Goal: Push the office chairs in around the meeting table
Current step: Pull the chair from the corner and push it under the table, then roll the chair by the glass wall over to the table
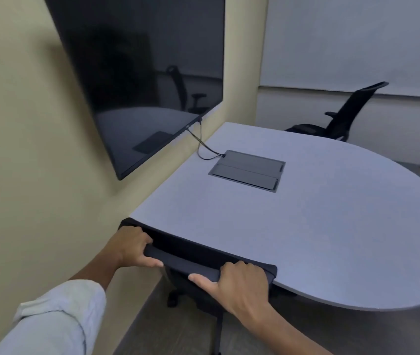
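both hands, left and right, clenched around black chair backrest against grey table edge

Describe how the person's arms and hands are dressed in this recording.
Both hands, left hand and right hand, are bare: no gloves, rings or watch visible. The left arm wears a pale, whitish shirt sleeve rolled up toward the elbow. The right forearm is uncovered as far as the frame shows.
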A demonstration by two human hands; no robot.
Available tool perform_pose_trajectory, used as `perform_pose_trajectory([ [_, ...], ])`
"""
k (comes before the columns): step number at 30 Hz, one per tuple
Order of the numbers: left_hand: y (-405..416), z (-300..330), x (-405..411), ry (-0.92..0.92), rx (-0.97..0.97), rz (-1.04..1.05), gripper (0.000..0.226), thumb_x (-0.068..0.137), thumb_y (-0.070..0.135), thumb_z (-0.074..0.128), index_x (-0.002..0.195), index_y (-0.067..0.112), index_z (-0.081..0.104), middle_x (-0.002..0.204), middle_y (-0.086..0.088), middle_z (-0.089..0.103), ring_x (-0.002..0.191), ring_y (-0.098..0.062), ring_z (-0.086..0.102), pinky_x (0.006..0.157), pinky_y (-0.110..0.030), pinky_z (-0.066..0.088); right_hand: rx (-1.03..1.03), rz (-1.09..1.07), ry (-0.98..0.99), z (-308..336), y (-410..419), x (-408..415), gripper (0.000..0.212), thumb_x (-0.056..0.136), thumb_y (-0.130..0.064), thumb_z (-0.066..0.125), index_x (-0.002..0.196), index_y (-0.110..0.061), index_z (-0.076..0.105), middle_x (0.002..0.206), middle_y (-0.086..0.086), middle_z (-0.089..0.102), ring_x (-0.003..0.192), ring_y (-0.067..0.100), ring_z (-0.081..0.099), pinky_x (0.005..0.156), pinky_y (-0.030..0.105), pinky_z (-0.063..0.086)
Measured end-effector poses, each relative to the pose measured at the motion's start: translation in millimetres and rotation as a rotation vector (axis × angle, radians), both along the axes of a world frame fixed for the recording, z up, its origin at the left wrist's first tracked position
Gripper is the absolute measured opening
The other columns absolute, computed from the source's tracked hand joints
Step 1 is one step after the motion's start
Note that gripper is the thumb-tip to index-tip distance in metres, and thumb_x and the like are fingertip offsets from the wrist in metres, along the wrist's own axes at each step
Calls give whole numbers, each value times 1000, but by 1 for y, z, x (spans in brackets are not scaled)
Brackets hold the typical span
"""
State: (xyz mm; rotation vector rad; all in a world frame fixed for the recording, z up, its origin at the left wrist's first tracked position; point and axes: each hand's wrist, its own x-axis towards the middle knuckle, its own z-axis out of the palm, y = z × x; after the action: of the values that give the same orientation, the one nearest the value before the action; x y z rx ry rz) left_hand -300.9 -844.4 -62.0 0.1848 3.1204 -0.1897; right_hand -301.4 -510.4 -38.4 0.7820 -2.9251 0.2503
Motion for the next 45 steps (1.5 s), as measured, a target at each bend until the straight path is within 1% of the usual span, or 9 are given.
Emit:
perform_pose_trajectory([
  [5, -42, -4, -35, 132, 32, -133, 61, 58, 90, 46, 51, 31, 35, 46, 11, 36, 41, -19, 50, 43, -32, 27, -39, -41, -5, -4, -39, -13, 92, 71, -100, 9, 48, -18, 44, 48, 1, 45, 48, 27, 45, 53, 35, 33],
  [10, -51, -6, -42, 190, 143, -173, 68, 70, 97, 25, 50, 32, 30, 41, 12, 31, 33, -12, 32, 42, -23, 8, -83, -66, 26, -12, -47, -17, 90, 75, -98, 15, 40, -18, 35, 38, 0, 37, 37, 25, 40, 46, 32, 31],
  [15, -49, -8, -40, 174, 129, -202, 86, 64, 101, 26, 52, 18, 44, 47, 0, 50, 44, -20, 48, 46, -32, 20, -69, -66, 14, -10, -44, -14, 90, 73, -99, 13, 49, -18, 45, 47, 0, 46, 47, 24, 48, 51, 34, 37],
  [20, -36, -5, -24, 224, 189, -199, 75, 73, 93, 34, 64, 20, 49, 60, 10, 48, 56, -15, 48, 57, -35, 39, -153, -17, 25, -8, -30, -8, 76, 85, -89, 19, 83, -23, 56, 65, -4, 61, 59, 19, 59, 59, 39, 52],
  [26, -3, 8, -5, 280, 257, -204, 57, 86, 76, 43, 97, 23, 57, 89, 11, 54, 77, -12, 53, 68, -33, 45, -276, 247, 139, -20, 13, -9, 48, 100, -62, 39, 116, -20, 56, 109, -1, 65, 99, 18, 57, 80, 35, 51],
  [29, 25, 22, -4, 283, 261, -208, 55, 89, 72, 41, 106, 22, 55, 99, 9, 54, 85, -14, 53, 73, -34, 47, -156, 428, 190, -35, 50, -6, 50, 102, -55, 40, 132, -16, 51, 135, 6, 56, 126, 25, 46, 107, 38, 41],
  [32, 61, 37, -11, 305, 227, -225, 59, 91, 71, 37, 109, 19, 57, 105, 4, 59, 90, -17, 56, 78, -33, 46, -149, 370, 177, -43, 91, -1, 60, 102, -56, 38, 149, -19, 36, 155, 7, 40, 145, 26, 29, 120, 39, 26],
  [36, 127, 59, -34, 319, 225, -254, 57, 91, 67, 40, 117, 19, 57, 117, 0, 61, 102, -21, 58, 85, -37, 47, -154, 214, 118, -43, 160, -5, 68, 103, -58, 34, 157, -20, 21, 164, 6, 25, 152, 24, 16, 124, 40, 19],
  [45, 352, 73, -77, 361, 161, -296, 64, 93, 69, 35, 118, 15, 60, 117, -4, 64, 107, -26, 61, 90, -45, 45, -121, -4, 148, -30, 367, -31, 70, 102, -56, 32, 159, -19, 16, 164, 9, 25, 152, 28, 19, 123, 47, 22],
])
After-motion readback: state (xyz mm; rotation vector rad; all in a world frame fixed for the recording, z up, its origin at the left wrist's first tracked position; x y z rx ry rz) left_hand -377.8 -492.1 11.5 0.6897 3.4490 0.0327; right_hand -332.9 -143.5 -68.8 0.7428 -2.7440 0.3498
